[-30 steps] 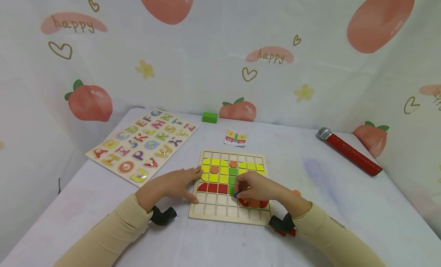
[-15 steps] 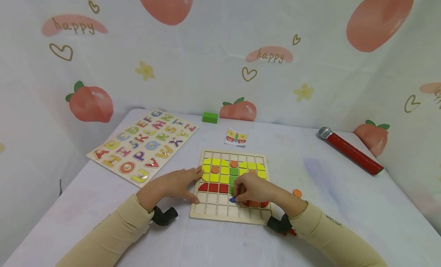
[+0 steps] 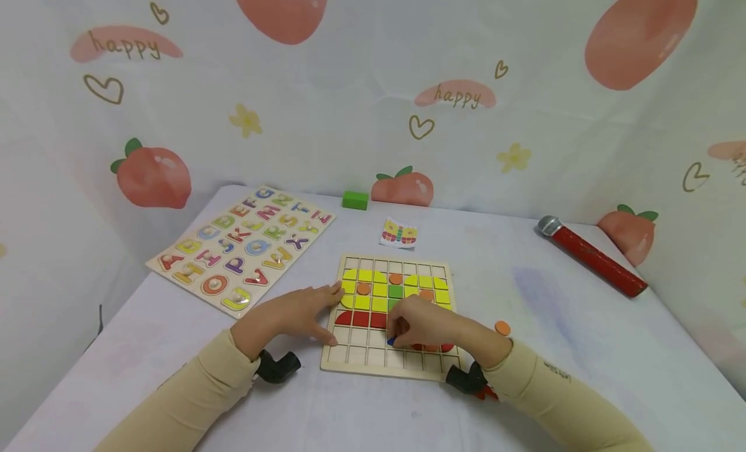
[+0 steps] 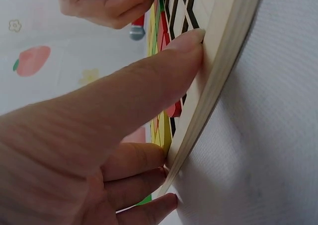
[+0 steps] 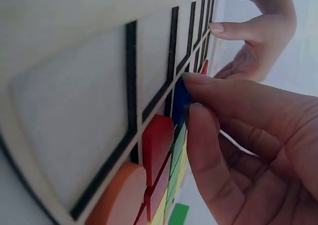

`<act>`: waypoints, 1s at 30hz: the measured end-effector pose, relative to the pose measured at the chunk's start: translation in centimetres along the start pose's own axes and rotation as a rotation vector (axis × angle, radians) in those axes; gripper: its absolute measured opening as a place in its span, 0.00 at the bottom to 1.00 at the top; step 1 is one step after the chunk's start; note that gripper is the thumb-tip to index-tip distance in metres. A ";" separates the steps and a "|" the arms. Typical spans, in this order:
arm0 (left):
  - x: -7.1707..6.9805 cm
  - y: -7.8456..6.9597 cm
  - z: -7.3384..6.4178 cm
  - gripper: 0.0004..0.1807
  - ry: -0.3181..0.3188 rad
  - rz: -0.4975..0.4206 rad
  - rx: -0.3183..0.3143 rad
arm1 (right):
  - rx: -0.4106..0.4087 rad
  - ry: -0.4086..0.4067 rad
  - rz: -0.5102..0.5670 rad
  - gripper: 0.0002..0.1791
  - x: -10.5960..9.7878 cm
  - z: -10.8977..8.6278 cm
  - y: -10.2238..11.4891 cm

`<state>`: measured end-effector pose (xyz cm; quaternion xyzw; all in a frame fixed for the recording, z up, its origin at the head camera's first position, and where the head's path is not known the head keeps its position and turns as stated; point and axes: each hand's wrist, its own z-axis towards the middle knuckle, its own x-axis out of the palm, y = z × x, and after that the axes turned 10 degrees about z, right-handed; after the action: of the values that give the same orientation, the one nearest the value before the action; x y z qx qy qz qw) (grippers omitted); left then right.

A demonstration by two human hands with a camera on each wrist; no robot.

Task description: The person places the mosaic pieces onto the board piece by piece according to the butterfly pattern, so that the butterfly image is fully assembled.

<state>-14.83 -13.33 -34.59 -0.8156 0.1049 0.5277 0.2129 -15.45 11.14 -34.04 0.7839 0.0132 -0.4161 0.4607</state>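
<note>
A wooden grid board (image 3: 357,355) lies in the middle of the table, with yellow, red, green and orange pieces set in its cells. In the head view my right hand (image 3: 428,321) is over the board's middle column. Its thumb and forefinger pinch a small blue puzzle piece (image 5: 180,100) at a cell below the green squares (image 3: 395,291), beside a red piece (image 5: 158,143). My left hand (image 3: 298,311) rests at the board's left edge. Its thumb (image 4: 184,51) lies on the wooden border, with the other fingers along the side.
An alphabet board (image 3: 241,245) lies at the left. Behind the grid board are a small picture card (image 3: 399,233) and a green block (image 3: 355,200). A red microphone (image 3: 594,259) lies at the right. An orange disc (image 3: 502,327) and red pieces (image 3: 486,393) are near my right forearm.
My right hand has shifted slightly left and toward me with the blue puzzle piece, from beside the green squares to the cell below them. My left hand stays at the board's edge.
</note>
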 end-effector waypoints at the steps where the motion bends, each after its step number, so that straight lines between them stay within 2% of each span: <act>1: 0.0 0.0 0.0 0.49 0.000 -0.001 0.001 | 0.008 -0.004 -0.007 0.02 0.1 0.0 0.1; 7: 0.1 0.0 0.0 0.49 0.009 -0.004 -0.004 | 0.054 -0.059 -0.044 0.04 0.4 0.2 0.2; 12: 0.0 0.0 0.1 0.49 0.006 0.013 0.006 | 0.067 -0.073 -0.072 0.06 0.4 0.4 0.0; 17: 0.0 0.1 0.1 0.49 0.009 0.004 0.003 | 0.054 -0.052 -0.013 0.06 -0.2 -0.1 0.1; 22: 0.1 0.0 0.0 0.49 0.010 0.004 -0.004 | 0.042 -0.074 0.039 0.07 -1.4 -1.7 0.0; 30: 0.0 0.0 0.1 0.49 -0.001 0.021 0.010 | 0.197 -0.074 0.160 0.10 -2.7 -6.1 -2.0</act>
<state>-14.85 -13.31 -34.65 -0.8131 0.1160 0.5299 0.2112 -14.12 17.71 -32.27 0.8080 -0.1074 -0.4061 0.4132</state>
